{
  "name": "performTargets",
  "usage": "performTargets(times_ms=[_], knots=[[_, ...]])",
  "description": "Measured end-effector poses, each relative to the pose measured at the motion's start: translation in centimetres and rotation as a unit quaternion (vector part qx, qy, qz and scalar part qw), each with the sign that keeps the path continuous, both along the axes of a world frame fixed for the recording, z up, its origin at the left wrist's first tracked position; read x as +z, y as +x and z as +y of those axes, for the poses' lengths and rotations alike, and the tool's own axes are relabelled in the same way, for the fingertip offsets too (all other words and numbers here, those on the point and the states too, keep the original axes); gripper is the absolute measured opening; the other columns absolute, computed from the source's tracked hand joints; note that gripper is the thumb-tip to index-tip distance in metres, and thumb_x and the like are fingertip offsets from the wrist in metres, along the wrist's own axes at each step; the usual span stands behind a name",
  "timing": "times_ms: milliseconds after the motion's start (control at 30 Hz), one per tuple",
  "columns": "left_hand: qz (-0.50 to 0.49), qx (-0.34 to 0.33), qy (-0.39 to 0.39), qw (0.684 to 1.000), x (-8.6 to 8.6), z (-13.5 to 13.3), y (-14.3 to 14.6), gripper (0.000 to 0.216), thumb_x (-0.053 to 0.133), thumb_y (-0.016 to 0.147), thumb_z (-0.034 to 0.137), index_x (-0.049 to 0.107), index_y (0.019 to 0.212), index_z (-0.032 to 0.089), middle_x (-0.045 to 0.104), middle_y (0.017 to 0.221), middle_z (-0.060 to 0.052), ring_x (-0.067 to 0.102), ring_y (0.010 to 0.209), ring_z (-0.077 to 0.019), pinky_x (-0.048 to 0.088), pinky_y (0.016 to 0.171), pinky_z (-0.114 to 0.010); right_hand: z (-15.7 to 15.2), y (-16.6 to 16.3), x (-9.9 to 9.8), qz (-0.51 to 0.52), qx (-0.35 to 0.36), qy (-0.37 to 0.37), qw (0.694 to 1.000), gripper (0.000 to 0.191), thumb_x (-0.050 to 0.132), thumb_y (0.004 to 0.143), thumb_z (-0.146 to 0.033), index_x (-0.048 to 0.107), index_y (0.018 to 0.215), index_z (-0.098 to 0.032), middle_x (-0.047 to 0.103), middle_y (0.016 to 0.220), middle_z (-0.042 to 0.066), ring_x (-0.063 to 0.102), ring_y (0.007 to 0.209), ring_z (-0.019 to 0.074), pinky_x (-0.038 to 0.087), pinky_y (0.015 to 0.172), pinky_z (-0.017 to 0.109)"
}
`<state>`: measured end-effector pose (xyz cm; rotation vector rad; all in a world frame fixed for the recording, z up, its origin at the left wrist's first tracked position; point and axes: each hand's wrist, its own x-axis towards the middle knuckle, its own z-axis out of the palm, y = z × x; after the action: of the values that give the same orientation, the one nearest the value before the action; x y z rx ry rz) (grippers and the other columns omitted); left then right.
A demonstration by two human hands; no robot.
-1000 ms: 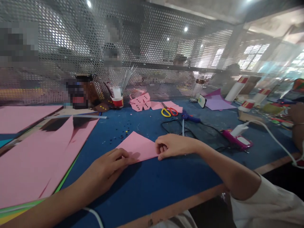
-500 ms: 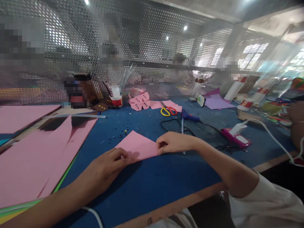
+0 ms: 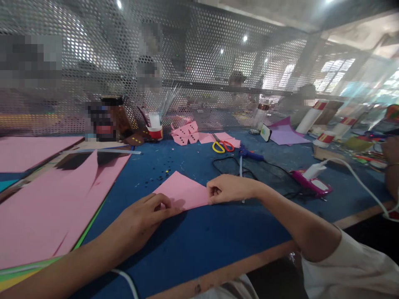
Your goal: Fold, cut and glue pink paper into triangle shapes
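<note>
A folded pink paper triangle (image 3: 183, 192) lies on the blue table top (image 3: 199, 241). My left hand (image 3: 146, 216) pinches its near left corner, fingers curled down onto the sheet. My right hand (image 3: 229, 189) pinches the paper's right corner, fingers closed on the edge. Both forearms rest low over the table.
Large pink sheets (image 3: 52, 199) cover the left side. Behind the paper lie yellow-and-red scissors (image 3: 222, 146), pink cut-outs (image 3: 185, 133), a blue glue gun (image 3: 249, 154) with black cord, a pink device (image 3: 311, 182) and a cup (image 3: 155, 131). A perforated metal screen (image 3: 199, 74) closes the back. Another person's arm (image 3: 391, 166) is at far right.
My right hand has drawn in a little along the paper's right corner and pinched tighter. The left hand and the paper have hardly moved.
</note>
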<state>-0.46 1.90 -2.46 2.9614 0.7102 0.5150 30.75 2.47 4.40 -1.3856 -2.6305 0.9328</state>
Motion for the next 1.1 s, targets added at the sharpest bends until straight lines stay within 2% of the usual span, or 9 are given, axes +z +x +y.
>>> performTargets(times_ms=[667, 1100], knots=[[-0.003, 0.012, 0.018, 1.000, 0.60, -0.40, 0.45, 0.048, 0.034, 0.102, 0.011, 0.058, 0.135, 0.036, 0.061, 0.111, -0.005, 0.061, 0.092, -0.0169, 0.049, 0.082, -0.028, -0.10, -0.16, 0.15, -0.029, -0.006, 0.000, 1.000, 0.015, 0.069, 0.084, -0.030, 0.068, 0.087, -0.016, 0.070, 0.079, 0.000, 0.060, 0.069, 0.0123, 0.036, 0.060, 0.021], [0.007, -0.011, 0.020, 1.000, 0.86, -0.29, 0.33, 0.049, 0.036, 0.100, 0.009, 0.057, 0.137, 0.033, 0.060, 0.111, -0.006, 0.060, 0.090, -0.0175, 0.051, 0.080, -0.028, -0.14, -0.02, 0.08, -0.046, -0.006, 0.014, 0.999, 0.018, 0.068, 0.083, -0.035, 0.068, 0.085, -0.016, 0.070, 0.081, 0.002, 0.059, 0.068, 0.0131, 0.034, 0.059, 0.023]])
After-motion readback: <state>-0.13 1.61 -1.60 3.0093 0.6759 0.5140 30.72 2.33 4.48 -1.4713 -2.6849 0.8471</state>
